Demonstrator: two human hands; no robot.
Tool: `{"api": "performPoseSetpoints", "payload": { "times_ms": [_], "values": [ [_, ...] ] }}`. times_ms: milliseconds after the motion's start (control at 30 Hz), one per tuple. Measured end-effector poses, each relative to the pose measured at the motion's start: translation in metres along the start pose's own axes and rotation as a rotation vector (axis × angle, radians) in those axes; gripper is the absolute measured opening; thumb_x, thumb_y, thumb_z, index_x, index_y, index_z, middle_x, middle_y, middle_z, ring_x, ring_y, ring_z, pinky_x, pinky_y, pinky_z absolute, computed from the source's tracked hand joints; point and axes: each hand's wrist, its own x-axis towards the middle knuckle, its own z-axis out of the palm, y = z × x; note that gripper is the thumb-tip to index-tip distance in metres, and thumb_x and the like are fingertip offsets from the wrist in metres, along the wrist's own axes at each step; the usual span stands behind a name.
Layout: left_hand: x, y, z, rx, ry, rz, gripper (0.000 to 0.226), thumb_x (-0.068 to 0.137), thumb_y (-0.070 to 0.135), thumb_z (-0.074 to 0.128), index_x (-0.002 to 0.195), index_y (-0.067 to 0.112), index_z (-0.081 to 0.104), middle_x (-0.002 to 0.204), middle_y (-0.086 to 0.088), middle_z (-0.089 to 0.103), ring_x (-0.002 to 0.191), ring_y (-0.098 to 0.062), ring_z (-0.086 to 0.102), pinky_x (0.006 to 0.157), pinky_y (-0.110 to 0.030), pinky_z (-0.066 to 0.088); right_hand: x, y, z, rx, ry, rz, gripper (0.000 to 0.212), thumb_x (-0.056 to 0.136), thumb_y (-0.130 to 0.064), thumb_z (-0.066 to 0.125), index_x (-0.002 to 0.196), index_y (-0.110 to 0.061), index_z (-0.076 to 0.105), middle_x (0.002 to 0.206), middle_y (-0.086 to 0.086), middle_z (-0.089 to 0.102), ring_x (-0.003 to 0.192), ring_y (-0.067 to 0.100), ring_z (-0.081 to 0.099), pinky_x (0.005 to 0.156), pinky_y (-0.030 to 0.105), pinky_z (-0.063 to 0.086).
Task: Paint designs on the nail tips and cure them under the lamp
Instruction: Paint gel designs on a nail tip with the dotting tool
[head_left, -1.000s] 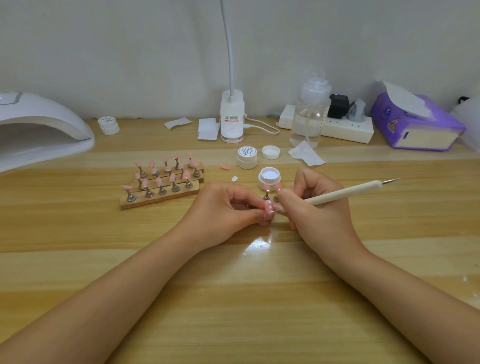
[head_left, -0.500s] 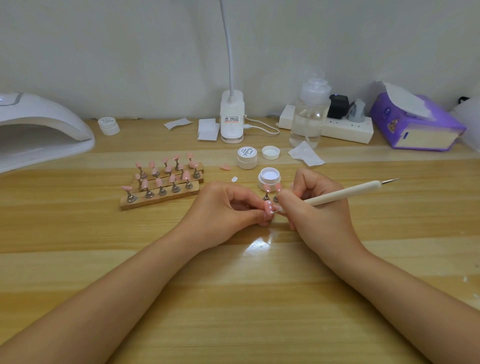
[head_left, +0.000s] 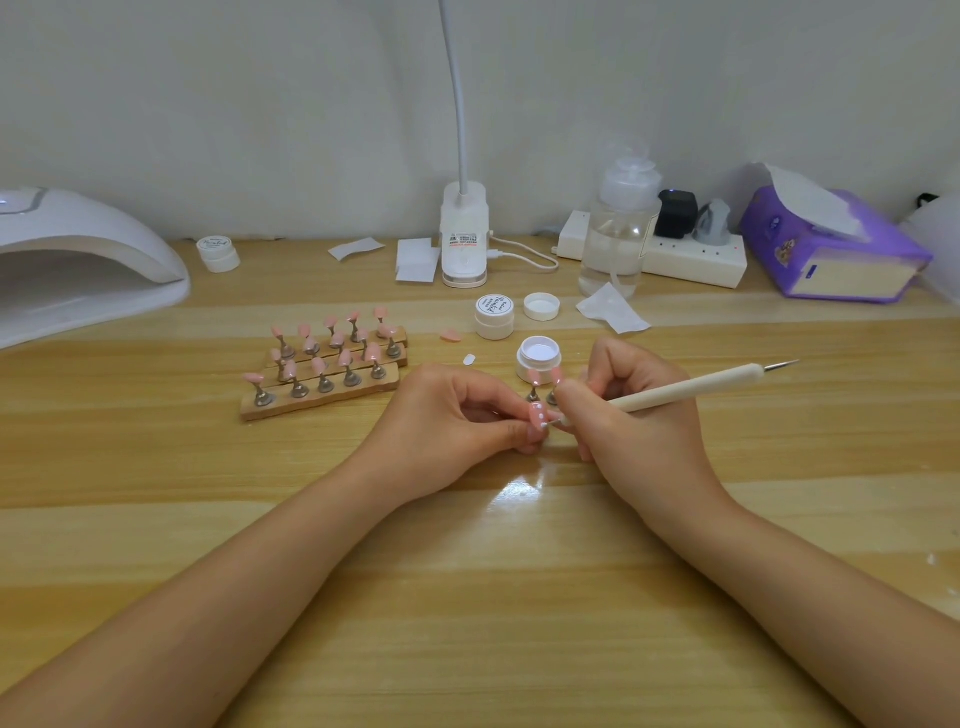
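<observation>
The left hand (head_left: 457, 415) pinches a small pink nail tip (head_left: 537, 415) by its stand between thumb and fingertips, low over the pale wooden table (head_left: 519, 597). The right hand (head_left: 631, 421) grips a cream dotting pen (head_left: 691, 388) like a pencil, its lower tip touching the nail tip's surface, where white dots already show (two or three, hard to count at this size). Against the frames from a second and half a second ago, almost nothing has shifted: both hands hold the same pose and the pen sits at the same slant. I judge the dotting of this one tip to be mid-stroke, a slow, fine step with no re-dip yet. The open white pot of white gel (head_left: 539, 358) stands just behind the hands, near two more mounted tips (head_left: 543, 387). The wooden rack of pink nail tips on metal stands (head_left: 324, 371) lies to the left, and the white domed curing lamp (head_left: 78, 260) waits at the far left edge, well apart, so curing looks some way off
</observation>
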Motion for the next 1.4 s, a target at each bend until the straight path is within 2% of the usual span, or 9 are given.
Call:
{"api": "performPoseSetpoints", "payload": {
  "times_ms": [133,333,600,767,967,1100,1233,1300,1400],
  "values": [
    [0.000,0.000,0.000,0.010,-0.005,0.000,0.021,0.073,-0.007,0.069,0.070,0.014,0.071,0.060,0.009,0.069,0.062,-0.002,0.066,0.063,-0.009,0.048,0.001,0.000,-0.001,0.002,0.010,0.013,0.033,0.068,-0.011,0.057,0.050,-0.016,0.031,0.037,-0.009,0.036,0.036,0.002,0.035,0.041,0.013,0.031],
    [0.001,0.000,0.000,0.019,0.007,-0.005,0.022,0.074,-0.007,0.069,0.070,0.015,0.071,0.060,0.007,0.069,0.061,-0.003,0.066,0.062,-0.009,0.047,0.001,0.002,-0.002,0.038,0.031,0.041,0.044,0.077,0.001,0.062,0.049,-0.018,0.032,0.036,-0.011,0.037,0.035,0.001,0.037,0.040,0.012,0.030],
    [0.000,0.000,-0.001,0.009,0.022,-0.002,0.024,0.073,-0.005,0.070,0.068,0.018,0.071,0.063,0.001,0.071,0.061,-0.006,0.067,0.062,-0.010,0.047,0.001,-0.004,-0.001,0.058,0.050,0.073,0.033,0.067,-0.016,0.061,0.045,-0.021,0.037,0.039,-0.002,0.037,0.039,0.008,0.033,0.040,0.016,0.030],
    [0.001,0.000,-0.001,0.008,0.018,-0.003,0.021,0.073,-0.006,0.069,0.070,0.014,0.071,0.059,0.007,0.069,0.059,-0.002,0.065,0.058,-0.006,0.045,0.000,-0.003,-0.003,0.077,0.059,0.057,0.048,0.079,-0.001,0.065,0.047,-0.021,0.036,0.038,-0.005,0.039,0.039,0.009,0.034,0.040,0.018,0.030],
    [0.000,-0.001,-0.001,-0.018,0.032,0.000,0.024,0.072,-0.005,0.070,0.067,0.018,0.071,0.061,0.004,0.070,0.060,-0.006,0.067,0.058,-0.009,0.046,-0.002,-0.005,-0.003,0.085,0.055,0.032,0.042,0.082,-0.003,0.062,0.051,-0.016,0.037,0.038,-0.007,0.042,0.037,0.005,0.036,0.041,0.016,0.032],
    [0.000,-0.001,-0.001,-0.026,0.045,-0.001,0.020,0.073,-0.001,0.071,0.067,0.019,0.070,0.059,0.006,0.069,0.058,-0.005,0.067,0.052,-0.007,0.044,-0.003,-0.006,-0.003,0.086,0.045,0.018,0.040,0.085,-0.001,0.059,0.054,-0.012,0.038,0.039,-0.013,0.050,0.040,-0.002,0.048,0.045,0.010,0.035],
    [-0.001,-0.001,-0.001,-0.027,0.079,0.018,0.005,0.069,0.015,0.073,0.069,0.019,0.071,0.064,0.003,0.071,0.059,-0.008,0.068,0.051,-0.013,0.047,-0.004,-0.011,0.000,0.127,0.071,0.012,0.035,0.081,-0.016,0.062,0.056,-0.011,0.038,0.040,-0.010,0.051,0.039,-0.001,0.048,0.046,0.011,0.038],
    [-0.002,0.000,-0.002,-0.034,0.118,0.044,0.010,0.064,0.025,0.071,0.071,0.018,0.072,0.071,-0.004,0.072,0.059,-0.012,0.069,0.051,-0.016,0.048,-0.004,-0.013,0.000,0.143,0.095,0.019,0.032,0.075,-0.027,0.061,0.057,-0.012,0.039,0.040,-0.006,0.049,0.042,-0.001,0.052,0.047,0.012,0.040],
    [-0.002,0.001,-0.004,-0.076,0.190,0.097,0.011,0.064,0.025,0.070,0.072,0.017,0.071,0.081,0.002,0.073,0.056,-0.013,0.068,0.049,-0.015,0.047,-0.003,-0.013,-0.002,0.121,0.131,0.027,0.031,0.074,-0.032,0.062,0.058,-0.014,0.042,0.041,-0.007,0.048,0.041,0.005,0.048,0.047,0.028,0.044]
  ]
}}
